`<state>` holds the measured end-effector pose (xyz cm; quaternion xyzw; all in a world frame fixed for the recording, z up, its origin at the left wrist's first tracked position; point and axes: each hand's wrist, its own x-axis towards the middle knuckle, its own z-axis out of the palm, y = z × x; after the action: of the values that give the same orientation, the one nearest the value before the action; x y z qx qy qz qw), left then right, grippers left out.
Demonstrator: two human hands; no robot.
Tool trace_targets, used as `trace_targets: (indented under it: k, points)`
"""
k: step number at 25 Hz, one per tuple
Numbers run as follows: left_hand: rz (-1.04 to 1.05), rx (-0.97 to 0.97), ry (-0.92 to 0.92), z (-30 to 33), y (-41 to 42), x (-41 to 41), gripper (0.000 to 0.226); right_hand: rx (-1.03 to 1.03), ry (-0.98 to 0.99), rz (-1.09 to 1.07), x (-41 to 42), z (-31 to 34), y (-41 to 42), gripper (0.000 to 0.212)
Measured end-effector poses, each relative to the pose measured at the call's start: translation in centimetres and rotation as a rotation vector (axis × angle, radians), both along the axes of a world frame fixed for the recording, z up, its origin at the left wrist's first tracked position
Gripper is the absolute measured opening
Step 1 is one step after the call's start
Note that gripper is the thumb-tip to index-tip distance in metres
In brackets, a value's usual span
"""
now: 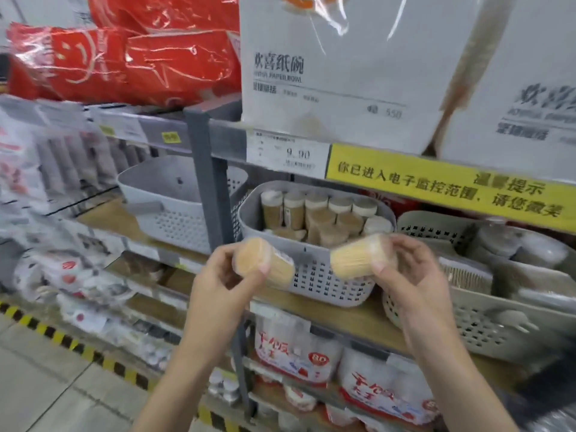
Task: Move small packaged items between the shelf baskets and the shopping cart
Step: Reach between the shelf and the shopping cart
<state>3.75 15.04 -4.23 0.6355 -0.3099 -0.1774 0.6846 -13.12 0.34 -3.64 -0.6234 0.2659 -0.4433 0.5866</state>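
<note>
My left hand point(223, 275) grips a clear tube of toothpicks point(265, 261), its round end facing me. My right hand point(411, 269) holds a second toothpick tube point(358, 255) lying sideways. Both tubes hover just in front of a grey perforated shelf basket point(318, 282) on the middle wooden shelf. Several more upright toothpick tubes point(324, 213) with white caps fill that basket. The shopping cart is out of view.
An empty grey basket point(168, 213) sits left of a dark shelf post point(208, 182). A beige basket point(486, 322) with packaged goods stands at right. Paper bowl packs point(343, 73) and red bags point(140, 57) fill the top shelf. Paper cup packs point(296, 353) lie below.
</note>
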Motion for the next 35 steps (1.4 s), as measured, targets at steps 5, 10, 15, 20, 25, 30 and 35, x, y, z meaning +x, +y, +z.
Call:
trace_targets:
  k: [5, 10, 15, 20, 25, 30, 35]
  points:
    - [-0.127, 0.008, -0.163, 1.8, -4.3, 6.1, 0.032, -0.242, 0.07, -0.16, 5.6, 1.7, -1.2, 0.042]
    - [-0.147, 0.014, -0.174, 1.9, -7.5, 8.2, 0.031, -0.294, 0.25, -0.118, 8.7, 0.7, -3.3, 0.038]
    - [-0.151, 0.051, -0.179, 1.3, -8.5, 8.6, 0.029, -0.384, 0.443, -0.043, 9.2, 0.5, -4.0, 0.042]
    - [-0.161, 0.082, -0.224, 1.0, -9.2, 8.9, 0.025, -0.468, 0.624, 0.002, 8.6, 0.6, -4.3, 0.042]
    - [-0.154, 0.136, -0.271, 0.6, -9.8, 9.2, 0.041, -0.541, 0.752, 0.041, 8.5, 0.4, -5.0, 0.042]
    - [-0.139, 0.189, -0.297, 0.7, -10.5, 9.3, 0.036, -0.667, 0.898, 0.122, 8.7, 0.0, -6.4, 0.031]
    - [-0.157, 0.23, -0.328, 0.8, -11.2, 9.7, 0.026, -0.73, 0.959, 0.134, 8.6, -0.6, -6.4, 0.027]
